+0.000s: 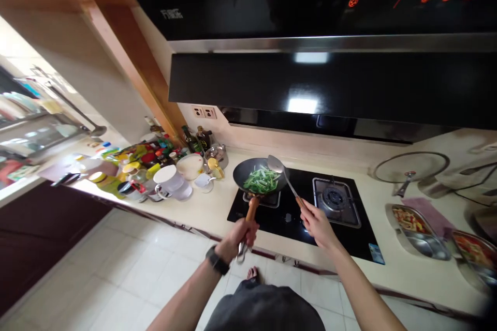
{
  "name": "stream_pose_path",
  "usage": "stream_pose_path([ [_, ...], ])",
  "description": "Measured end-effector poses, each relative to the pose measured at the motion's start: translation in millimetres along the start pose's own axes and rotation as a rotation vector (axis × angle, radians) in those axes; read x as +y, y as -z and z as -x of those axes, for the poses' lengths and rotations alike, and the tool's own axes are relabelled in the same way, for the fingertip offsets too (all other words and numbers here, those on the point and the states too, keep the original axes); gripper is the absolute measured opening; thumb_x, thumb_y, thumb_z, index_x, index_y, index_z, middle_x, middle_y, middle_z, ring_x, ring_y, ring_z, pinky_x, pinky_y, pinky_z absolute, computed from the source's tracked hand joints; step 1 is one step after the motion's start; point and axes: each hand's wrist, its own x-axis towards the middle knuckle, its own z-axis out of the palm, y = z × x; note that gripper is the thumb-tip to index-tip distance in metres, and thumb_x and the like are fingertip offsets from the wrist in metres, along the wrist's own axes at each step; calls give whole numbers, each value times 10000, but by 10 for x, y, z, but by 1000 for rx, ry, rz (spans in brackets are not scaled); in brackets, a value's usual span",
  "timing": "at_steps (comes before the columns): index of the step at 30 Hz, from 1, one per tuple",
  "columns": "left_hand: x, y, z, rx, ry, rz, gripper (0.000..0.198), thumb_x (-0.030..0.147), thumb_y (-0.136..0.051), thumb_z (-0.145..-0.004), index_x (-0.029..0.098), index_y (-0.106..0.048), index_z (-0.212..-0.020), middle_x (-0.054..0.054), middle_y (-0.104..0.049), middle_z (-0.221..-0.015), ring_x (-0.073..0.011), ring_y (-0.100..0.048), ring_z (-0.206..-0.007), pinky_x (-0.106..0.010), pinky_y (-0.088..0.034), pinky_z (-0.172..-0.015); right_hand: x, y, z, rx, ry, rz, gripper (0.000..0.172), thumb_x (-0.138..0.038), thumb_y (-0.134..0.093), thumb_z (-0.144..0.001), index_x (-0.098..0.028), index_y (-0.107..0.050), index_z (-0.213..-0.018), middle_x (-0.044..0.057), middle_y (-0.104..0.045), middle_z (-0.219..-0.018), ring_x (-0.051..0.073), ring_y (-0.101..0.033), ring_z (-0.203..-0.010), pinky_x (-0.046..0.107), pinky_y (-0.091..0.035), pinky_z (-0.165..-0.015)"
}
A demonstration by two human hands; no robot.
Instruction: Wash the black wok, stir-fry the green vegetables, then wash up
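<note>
My left hand (243, 235) is shut around the wooden handle (251, 209) of a black wok (241, 171), which sits over the left burner of a black glass gas hob (272, 222). Green vegetable strips (261, 180) lie in the wok. My right hand (318, 225) grips the wooden handle of a steel spatula (275, 164), whose blade is raised at the wok's far rim, just above the vegetables. The right burner (334, 199) stands bare, with nothing on its grate.
A black range hood (310, 77) with red display lights hangs above the hob. A glass lid (409, 168) and steel trays of cooked food (411, 230) sit to the right. Bottles, mugs and packets crowd the counter (217, 222) to the left.
</note>
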Motion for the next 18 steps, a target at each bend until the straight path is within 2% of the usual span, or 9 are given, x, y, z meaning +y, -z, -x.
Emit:
stream_pose_path([
  [3, -150, -187, 308, 46, 36, 118, 307, 184, -730, -713, 247, -430, -688, 104, -361, -494, -46, -300, -371, -171, -205, -375, -111, 138, 195, -67, -21, -135, 930, -676, -799, -789, -182, -565, -1541, -68, -484, -727, 25, -271, -463, 173, -140, -423],
  [6, -144, -414, 420, 141, 142, 173, 343, 99, -679, -689, 236, -371, -621, 108, -306, -473, -24, -272, -367, -150, -188, -379, -161, 208, 274, -111, 2, -198, 917, -652, -811, -787, -191, -568, -1541, -75, -470, -719, 14, -235, -455, 169, -135, -410],
  [7, -137, -466, 428, 169, 130, 193, 339, 92, -668, -686, 234, -370, -612, 104, -311, -473, -22, -270, -364, -151, -182, -376, -160, 231, 292, -118, 1, -200, 912, -646, -817, -784, -194, -573, -1539, -78, -465, -712, 14, -232, -451, 168, -133, -406],
  [8, -141, -499, 431, 173, 50, 213, 327, 105, -669, -691, 237, -379, -615, 101, -319, -470, -28, -277, -356, -156, -178, -365, -149, 259, 315, -124, -14, -194, 904, -643, -821, -786, -201, -578, -1537, -75, -471, -711, 15, -237, -451, 166, -125, -404],
  [10, -188, -506, 423, 118, 59, 231, 290, 96, -692, -677, 227, -434, -647, 97, -369, -499, -29, -301, -359, -153, -182, -365, -113, 337, 373, -130, -47, -194, 889, -644, -836, -784, -214, -595, -1524, -65, -492, -720, 10, -242, -451, 161, -103, -406],
  [14, -267, -411, 320, 133, 52, 263, 323, 77, -705, -699, 210, -419, -631, 112, -332, -509, -7, -310, -367, -129, -216, -393, -50, 493, 490, -89, -23, -258, 873, -648, -879, -750, -237, -639, -1482, -62, -501, -728, -6, -222, -452, 156, -94, -415],
  [18, -43, -374, 190, 48, -32, 155, 356, 127, -742, -696, 219, -417, -585, 94, -352, -480, -31, -315, -365, -165, -197, -388, -66, 460, 483, 8, -20, -293, 895, -635, -937, -678, -244, -674, -1439, -58, -523, -713, -11, -235, -444, 151, -89, -415],
])
